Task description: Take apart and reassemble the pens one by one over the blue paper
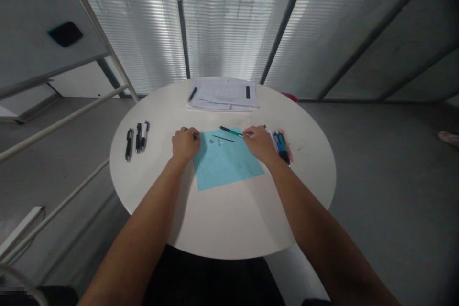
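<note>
A sheet of blue paper (225, 167) lies on the round white table. My left hand (185, 144) is closed at its upper left corner, with a small dark item partly showing at the fingertips, too hidden to name. At the sheet's upper right, my right hand (260, 143) pinches the near end of a green and black pen (229, 130). Between the hands, a thin dark pen refill (223, 138) rests on the paper. Beside it lie a small silvery part (219, 143) and another tiny piece (211, 141).
Three pens (138, 138) lie at the table's left. Blue and green markers or pens (281, 146) sit just right of my right hand. A stack of papers (222, 93) with dark objects on it is at the far edge. A whiteboard frame (118, 69) stands at the left.
</note>
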The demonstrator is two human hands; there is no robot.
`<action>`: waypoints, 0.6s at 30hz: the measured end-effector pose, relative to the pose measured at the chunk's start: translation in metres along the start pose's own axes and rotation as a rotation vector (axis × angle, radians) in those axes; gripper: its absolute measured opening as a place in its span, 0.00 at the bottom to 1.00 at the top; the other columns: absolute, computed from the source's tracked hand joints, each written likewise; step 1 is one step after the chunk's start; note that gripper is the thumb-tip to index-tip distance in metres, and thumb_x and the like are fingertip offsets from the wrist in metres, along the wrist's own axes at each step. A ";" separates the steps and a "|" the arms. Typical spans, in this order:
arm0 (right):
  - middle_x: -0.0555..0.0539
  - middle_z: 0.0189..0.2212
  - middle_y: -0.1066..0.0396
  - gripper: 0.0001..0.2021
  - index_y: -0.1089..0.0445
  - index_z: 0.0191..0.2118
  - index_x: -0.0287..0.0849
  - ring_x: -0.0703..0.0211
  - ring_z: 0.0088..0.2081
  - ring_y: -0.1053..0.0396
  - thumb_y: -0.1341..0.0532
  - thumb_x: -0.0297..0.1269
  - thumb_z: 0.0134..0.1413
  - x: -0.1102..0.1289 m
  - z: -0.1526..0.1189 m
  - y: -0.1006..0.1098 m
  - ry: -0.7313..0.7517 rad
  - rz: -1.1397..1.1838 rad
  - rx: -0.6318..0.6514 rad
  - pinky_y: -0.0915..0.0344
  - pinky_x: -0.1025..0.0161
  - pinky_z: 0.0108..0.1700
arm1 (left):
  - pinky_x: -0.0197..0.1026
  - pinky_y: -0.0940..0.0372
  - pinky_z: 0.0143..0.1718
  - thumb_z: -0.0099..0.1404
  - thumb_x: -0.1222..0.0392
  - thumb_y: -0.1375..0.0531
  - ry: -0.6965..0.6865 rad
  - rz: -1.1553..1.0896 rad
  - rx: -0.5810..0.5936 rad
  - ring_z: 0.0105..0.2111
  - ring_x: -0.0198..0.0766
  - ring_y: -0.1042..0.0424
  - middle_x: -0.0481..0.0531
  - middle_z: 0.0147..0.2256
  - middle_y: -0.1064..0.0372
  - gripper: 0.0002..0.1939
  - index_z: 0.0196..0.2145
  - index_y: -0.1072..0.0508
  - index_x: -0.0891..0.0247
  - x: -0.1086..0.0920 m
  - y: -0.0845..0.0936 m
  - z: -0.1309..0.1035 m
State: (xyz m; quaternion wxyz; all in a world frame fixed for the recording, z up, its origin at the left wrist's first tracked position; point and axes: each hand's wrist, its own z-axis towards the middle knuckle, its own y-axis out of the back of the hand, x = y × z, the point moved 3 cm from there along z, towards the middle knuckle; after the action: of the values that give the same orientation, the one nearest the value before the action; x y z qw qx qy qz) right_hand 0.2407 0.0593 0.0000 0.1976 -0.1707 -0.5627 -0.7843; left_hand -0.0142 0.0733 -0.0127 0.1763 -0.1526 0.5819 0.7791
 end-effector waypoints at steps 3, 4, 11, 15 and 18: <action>0.42 0.37 0.32 0.10 0.27 0.37 0.41 0.55 0.41 0.32 0.44 0.31 0.52 -0.005 0.002 -0.003 -0.014 0.005 -0.003 0.38 0.59 0.48 | 0.52 0.40 0.42 0.59 0.62 0.44 0.010 -0.012 0.013 0.40 0.51 0.32 0.61 0.39 0.30 0.12 0.38 0.23 0.58 -0.001 0.000 0.000; 0.42 0.37 0.32 0.09 0.27 0.37 0.41 0.55 0.41 0.32 0.44 0.31 0.52 -0.007 0.002 -0.004 -0.019 0.003 -0.006 0.38 0.58 0.48 | 0.51 0.40 0.42 0.59 0.61 0.44 0.014 -0.011 0.015 0.40 0.51 0.32 0.61 0.39 0.30 0.12 0.38 0.23 0.59 -0.001 0.001 0.000; 0.42 0.37 0.32 0.10 0.27 0.37 0.43 0.54 0.40 0.32 0.44 0.32 0.52 -0.009 0.002 -0.005 -0.011 -0.002 -0.010 0.37 0.58 0.47 | 0.51 0.41 0.42 0.58 0.61 0.44 0.010 -0.022 0.003 0.40 0.50 0.32 0.62 0.39 0.30 0.12 0.38 0.23 0.59 -0.002 0.001 0.000; 0.42 0.37 0.32 0.10 0.27 0.37 0.42 0.54 0.40 0.32 0.44 0.32 0.53 -0.008 0.002 -0.004 -0.009 0.004 0.008 0.37 0.57 0.48 | 0.52 0.41 0.43 0.59 0.62 0.45 0.017 -0.023 0.013 0.40 0.51 0.32 0.62 0.39 0.30 0.12 0.38 0.23 0.59 -0.003 0.002 -0.001; 0.42 0.38 0.32 0.10 0.27 0.38 0.42 0.54 0.41 0.32 0.44 0.32 0.53 -0.008 0.003 -0.005 -0.003 0.003 0.010 0.38 0.58 0.49 | 0.52 0.42 0.44 0.58 0.62 0.44 0.028 -0.034 0.021 0.41 0.52 0.32 0.62 0.39 0.30 0.12 0.39 0.24 0.59 -0.004 0.002 -0.001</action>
State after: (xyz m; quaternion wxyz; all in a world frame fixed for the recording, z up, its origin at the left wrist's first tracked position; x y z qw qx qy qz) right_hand 0.2457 0.0645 -0.0071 0.1986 -0.1717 -0.5667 -0.7810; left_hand -0.0119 0.0715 -0.0092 0.1829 -0.1715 0.5900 0.7675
